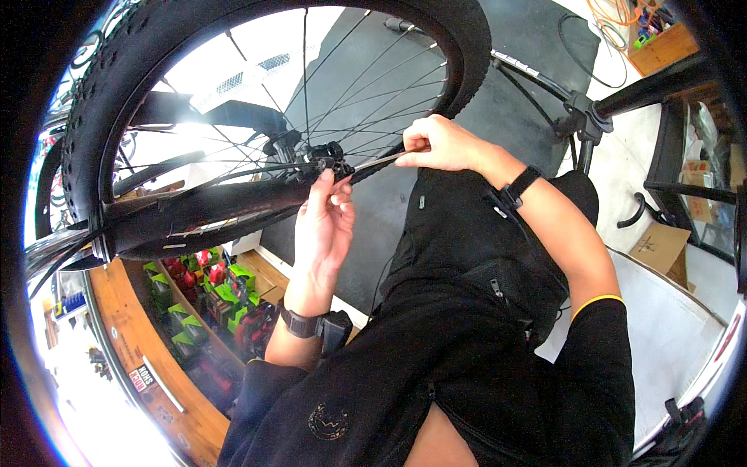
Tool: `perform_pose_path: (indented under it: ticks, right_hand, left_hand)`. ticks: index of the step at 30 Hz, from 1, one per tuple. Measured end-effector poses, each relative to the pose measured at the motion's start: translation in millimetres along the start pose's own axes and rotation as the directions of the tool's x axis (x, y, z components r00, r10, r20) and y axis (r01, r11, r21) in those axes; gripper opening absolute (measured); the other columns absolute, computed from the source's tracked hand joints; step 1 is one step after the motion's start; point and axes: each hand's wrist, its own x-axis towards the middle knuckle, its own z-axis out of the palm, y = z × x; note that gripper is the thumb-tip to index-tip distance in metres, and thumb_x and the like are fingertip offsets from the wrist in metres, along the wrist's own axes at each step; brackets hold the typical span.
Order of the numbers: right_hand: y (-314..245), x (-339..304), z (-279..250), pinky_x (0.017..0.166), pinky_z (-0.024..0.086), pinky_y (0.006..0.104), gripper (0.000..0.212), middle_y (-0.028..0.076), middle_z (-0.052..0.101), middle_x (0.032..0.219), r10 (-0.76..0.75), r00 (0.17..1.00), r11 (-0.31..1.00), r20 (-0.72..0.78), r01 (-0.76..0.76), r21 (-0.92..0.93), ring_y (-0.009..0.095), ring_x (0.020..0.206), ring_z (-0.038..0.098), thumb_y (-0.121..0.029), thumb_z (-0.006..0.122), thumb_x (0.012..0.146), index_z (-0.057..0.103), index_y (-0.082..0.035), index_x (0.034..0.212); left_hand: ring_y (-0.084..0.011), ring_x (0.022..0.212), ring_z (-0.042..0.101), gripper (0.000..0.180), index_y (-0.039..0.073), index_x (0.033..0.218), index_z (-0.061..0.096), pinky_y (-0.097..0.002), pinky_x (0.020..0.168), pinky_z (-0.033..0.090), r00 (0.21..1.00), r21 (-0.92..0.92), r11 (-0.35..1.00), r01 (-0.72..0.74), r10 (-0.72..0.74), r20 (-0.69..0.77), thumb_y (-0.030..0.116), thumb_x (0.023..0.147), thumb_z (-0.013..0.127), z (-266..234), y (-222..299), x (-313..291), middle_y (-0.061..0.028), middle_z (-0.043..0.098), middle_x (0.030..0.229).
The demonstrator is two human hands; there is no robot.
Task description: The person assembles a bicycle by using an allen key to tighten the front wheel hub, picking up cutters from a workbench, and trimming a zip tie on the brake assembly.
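Observation:
A bicycle wheel with a knobby black tyre (472, 48) fills the upper left, beside a black fork leg (210, 212). At its hub sits a small black brake caliper (327, 154). My left hand (324, 229) reaches up from below, thumb and fingers pinched together against the caliper's lower edge. What lies in that pinch is hidden. My right hand (445, 145) is closed around a thin silvery rod-shaped tool (381, 162). The tool's far end points left and meets the caliper area; its tip is too small to make out.
Spokes (306, 70) cross close above both hands. A black repair-stand arm (654, 92) enters at the right. Lower left, a wooden counter (156, 381) borders packaged goods in red and green (226, 288). A cardboard box (661, 247) stands at the right, over the floor.

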Motion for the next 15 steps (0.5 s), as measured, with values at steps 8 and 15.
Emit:
perform_pose_path:
  ticks: [8, 15]
  right_hand:
    - [-1, 3, 12, 0.045, 0.023, 0.0332, 0.056, 0.000, 0.027, 0.047, 0.066, 0.971, 0.998, -0.228, -0.058, 0.040, 0.009, 0.050, 0.022, -0.039, 0.060, 0.093, 0.043, -0.005, 0.052]
    - [9, 13, 4, 0.047, 0.026, 0.0296, 0.057, -0.005, 0.034, 0.051, 0.190, 0.967, 0.955, 0.168, -0.222, 0.198, 0.007, 0.051, 0.029, -0.041, 0.055, 0.096, 0.044, -0.007, 0.052]
  left_hand:
    - [-0.0049, 0.065, 0.053, 0.027, -0.004, 0.096, 0.063, -0.0168, 0.057, 0.047, 0.999, 0.037, 0.998, 0.044, -0.044, -0.003, 0.022, 0.090, 0.068, 1, 3, -3, -0.0062, 0.063, 0.081]
    - [-0.0083, 0.066, 0.058, 0.030, -0.002, 0.104, 0.065, -0.0220, 0.061, 0.051, 0.981, 0.368, 0.925, -0.100, 0.030, 0.192, 0.026, 0.092, 0.065, -10, -8, -8, -0.0064, 0.066, 0.086]
